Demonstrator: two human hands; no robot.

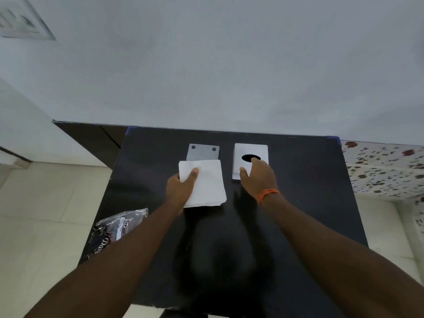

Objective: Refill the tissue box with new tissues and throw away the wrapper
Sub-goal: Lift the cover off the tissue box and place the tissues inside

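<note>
A stack of white tissues (206,182) is held at its left edge by my left hand (181,187), thumb on top, above the black table (298,191). Behind the stack lies a grey flat panel (203,151) with two dark dots, partly covered by the tissues. To the right stands the white tissue box (250,150) with a dark oval opening (249,157) on top. My right hand (258,175) rests on the box's near side, one fingertip at the oval's edge. The empty clear plastic wrapper (119,228) with printed label lies at the table's left edge.
A grey wall rises right behind the table. Pale tiled floor lies to the left and right. A floral-patterned cloth (385,166) sits to the right of the table. A dark cabinet top (91,136) stands at the back left.
</note>
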